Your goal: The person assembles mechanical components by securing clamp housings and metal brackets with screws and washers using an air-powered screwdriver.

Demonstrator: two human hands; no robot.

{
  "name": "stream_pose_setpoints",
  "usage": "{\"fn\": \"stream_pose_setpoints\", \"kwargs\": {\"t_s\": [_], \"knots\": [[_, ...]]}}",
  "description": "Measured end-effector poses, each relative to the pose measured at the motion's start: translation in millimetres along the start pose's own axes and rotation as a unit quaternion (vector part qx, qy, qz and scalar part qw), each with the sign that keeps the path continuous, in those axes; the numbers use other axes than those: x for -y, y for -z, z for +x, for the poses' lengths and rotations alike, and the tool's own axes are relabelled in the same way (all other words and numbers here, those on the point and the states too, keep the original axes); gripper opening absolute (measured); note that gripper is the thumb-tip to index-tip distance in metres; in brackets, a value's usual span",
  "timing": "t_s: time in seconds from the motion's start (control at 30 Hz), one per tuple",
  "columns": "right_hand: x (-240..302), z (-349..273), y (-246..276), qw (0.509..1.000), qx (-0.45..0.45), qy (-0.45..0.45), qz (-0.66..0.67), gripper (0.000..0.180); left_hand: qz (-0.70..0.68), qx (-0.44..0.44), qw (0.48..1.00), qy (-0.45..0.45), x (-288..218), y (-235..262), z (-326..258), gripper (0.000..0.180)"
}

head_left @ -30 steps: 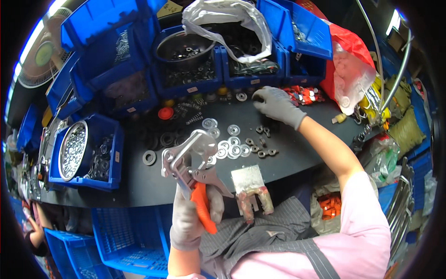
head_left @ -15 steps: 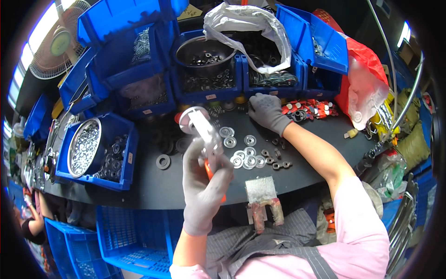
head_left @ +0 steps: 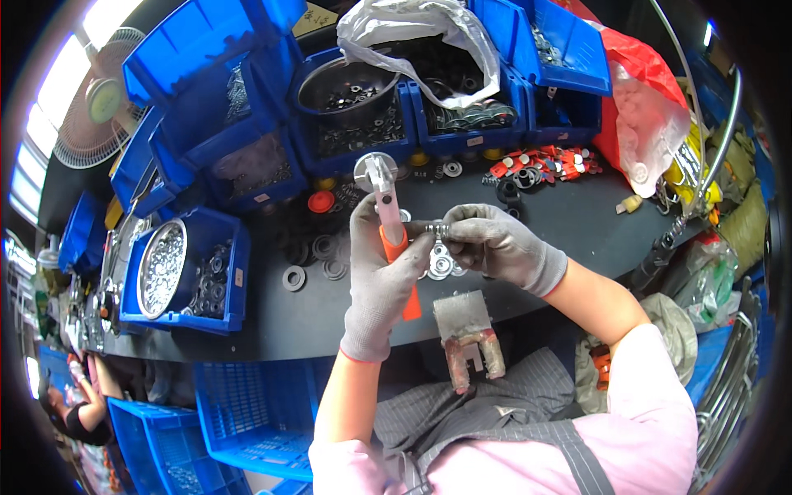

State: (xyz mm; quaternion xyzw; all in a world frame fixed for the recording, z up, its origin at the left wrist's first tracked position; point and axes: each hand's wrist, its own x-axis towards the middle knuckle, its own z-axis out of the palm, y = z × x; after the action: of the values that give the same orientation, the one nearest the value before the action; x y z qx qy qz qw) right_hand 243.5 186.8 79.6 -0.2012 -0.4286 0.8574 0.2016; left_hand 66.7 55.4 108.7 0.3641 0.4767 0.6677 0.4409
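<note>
The two hands have come together. A moment ago the right hand (head_left: 503, 247) was out over the rings on the table (head_left: 577, 223). Now it is up close, pinching a small metal piece (head_left: 435, 228) against the tool (head_left: 388, 223). The left hand (head_left: 381, 280) has lifted the tool upright and is wrapped tight round its orange handle. So picking up looks done, and fitting the piece to the tool seems to be the job now.

Counting, big to small: about eight blue bins (head_left: 186, 272), one fan (head_left: 99, 107), two round metal bowls (head_left: 161, 268), one tool, and many little rings (head_left: 437, 266), too many to count.
</note>
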Motion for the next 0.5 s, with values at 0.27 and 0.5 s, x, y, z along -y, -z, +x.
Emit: {"fn": "stream_pose_setpoints", "kwargs": {"t_s": [0.27,0.5], "knots": [[11.5,-5.9,14.2,0.988,0.008,0.002,-0.153,0.018,0.030,0.006,0.999,-0.024,8.9,-11.3,-0.1,0.077],[19.2,-2.5,7.4,0.947,0.011,-0.025,-0.322,0.014,0.075,0.037,0.996,-0.020,31.4,-3.5,8.1,0.068]]}}
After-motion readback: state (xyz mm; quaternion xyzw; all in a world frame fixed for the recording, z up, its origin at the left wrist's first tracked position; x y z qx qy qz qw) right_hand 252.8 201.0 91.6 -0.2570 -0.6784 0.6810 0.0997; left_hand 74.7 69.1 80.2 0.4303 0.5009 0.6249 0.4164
